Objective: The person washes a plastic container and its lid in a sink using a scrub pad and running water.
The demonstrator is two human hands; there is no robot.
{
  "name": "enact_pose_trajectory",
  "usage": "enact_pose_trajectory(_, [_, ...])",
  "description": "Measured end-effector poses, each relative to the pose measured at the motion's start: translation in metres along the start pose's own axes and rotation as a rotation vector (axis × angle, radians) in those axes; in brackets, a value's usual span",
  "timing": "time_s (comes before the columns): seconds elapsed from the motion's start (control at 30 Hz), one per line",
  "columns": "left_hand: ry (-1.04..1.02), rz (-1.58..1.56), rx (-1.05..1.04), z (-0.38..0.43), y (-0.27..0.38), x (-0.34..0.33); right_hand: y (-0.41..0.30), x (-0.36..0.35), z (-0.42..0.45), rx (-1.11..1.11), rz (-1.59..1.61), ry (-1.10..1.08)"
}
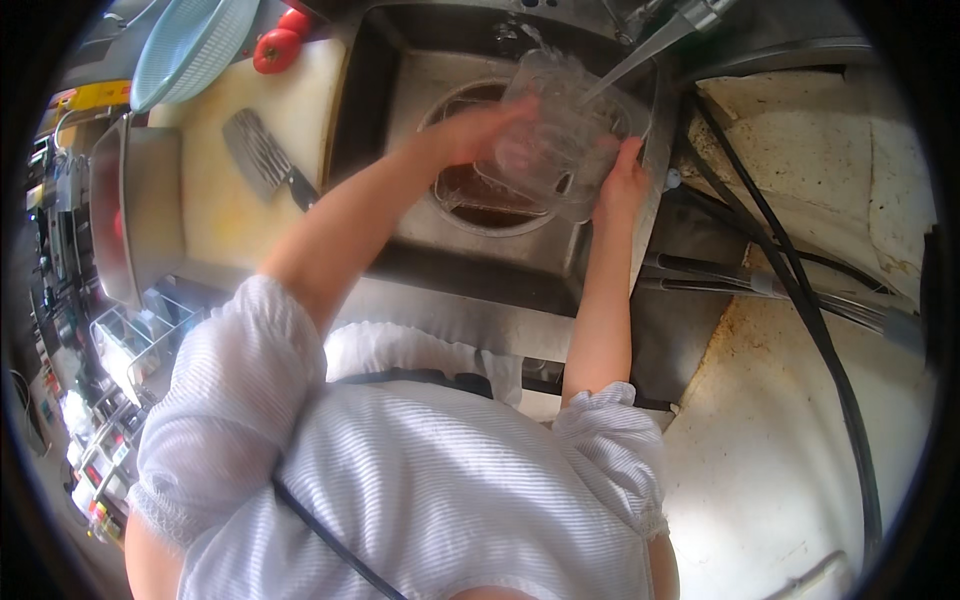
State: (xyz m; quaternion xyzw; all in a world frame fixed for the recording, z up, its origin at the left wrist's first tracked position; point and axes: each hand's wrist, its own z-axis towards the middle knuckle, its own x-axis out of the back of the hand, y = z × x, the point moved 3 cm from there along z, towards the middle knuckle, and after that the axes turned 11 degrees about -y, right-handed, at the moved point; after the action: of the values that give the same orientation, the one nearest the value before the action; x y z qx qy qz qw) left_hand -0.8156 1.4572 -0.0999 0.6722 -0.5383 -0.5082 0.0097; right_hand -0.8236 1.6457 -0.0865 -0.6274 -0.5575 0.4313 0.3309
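Observation:
Over the stainless steel sink (409,112), both hands are on a clear plastic container (570,157), tilted under the tap. My left hand (487,131) is blurred at its left side, and some of its fingers show hazily through the plastic. At the right edge, my right hand (624,180) grips the rim. A stream of water (630,64) runs from the metal faucet (705,13) onto the container. Beneath, a round strainer or basin (517,225) partly shows in the sink, mostly covered by the container and my left forearm.
Left of the sink, a cleaver (259,154) lies on a cutting board (217,232). Tomatoes (277,51) and a light blue plastic colander (196,52) sit behind it. A metal pan (135,210) stands at the board's left edge. Black hoses (795,270) hang to the right.

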Motion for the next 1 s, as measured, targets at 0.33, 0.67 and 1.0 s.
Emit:
enact_pose_trajectory(0.33, [-0.114, 0.017, -0.048, -0.025, -0.005, 0.012, -0.019, -0.016, 0.009, 0.391, -0.202, 0.133])
enact_pose_trajectory(0.67, [-0.099, 0.161, -0.032, -0.032, 0.001, -0.012, 0.030, -0.049, 0.067, 0.563, -0.965, -0.007])
enact_pose_trajectory(1.0, [-0.010, 0.269, -0.076, -0.065, 0.004, 0.000, 0.009, -0.051, 0.084, 0.181, -0.773, -0.028])
